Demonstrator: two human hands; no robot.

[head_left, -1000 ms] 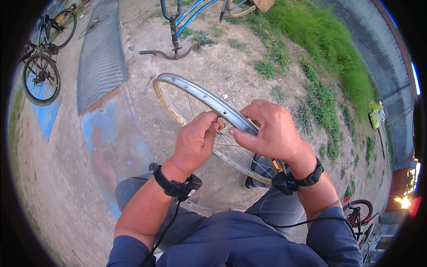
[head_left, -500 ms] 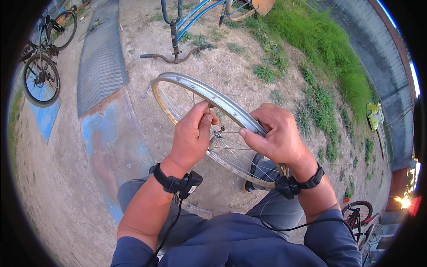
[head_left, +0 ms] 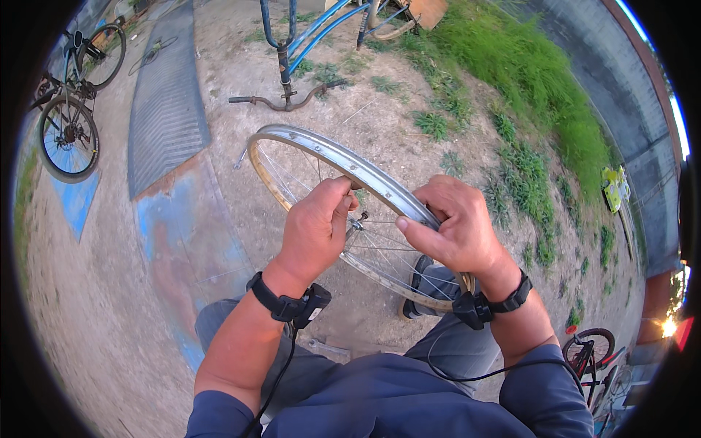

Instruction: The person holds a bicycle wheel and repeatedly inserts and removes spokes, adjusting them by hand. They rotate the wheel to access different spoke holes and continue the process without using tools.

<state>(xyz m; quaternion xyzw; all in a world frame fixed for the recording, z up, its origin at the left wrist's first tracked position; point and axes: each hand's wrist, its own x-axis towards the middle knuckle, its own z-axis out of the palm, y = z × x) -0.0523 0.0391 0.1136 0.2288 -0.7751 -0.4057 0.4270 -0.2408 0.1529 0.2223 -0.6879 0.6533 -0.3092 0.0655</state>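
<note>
Tilted in front of me is a bare bicycle wheel rim, silvery with a brownish side and no tyre. Thin spokes run to a small hub, and some seem loose or absent. My right hand grips the rim on its right side, thumb toward the inside and fingers over the outer face. My left hand is closed, its fingertips pinched against the rim's inner side; whatever lies between them is hidden. The wheel's lower part is close to my right leg and shoe.
A blue bicycle frame with rusty handlebars lies ahead on the dirt. A ribbed mat and blue-stained sheet are at left, near a parked bicycle. Grass and a wall border the right; another bicycle stands lower right.
My left hand has turned slightly, its thumb now tucked nearer the rim, and shifted a little down. The right hand keeps its grip; the wheel has barely moved.
</note>
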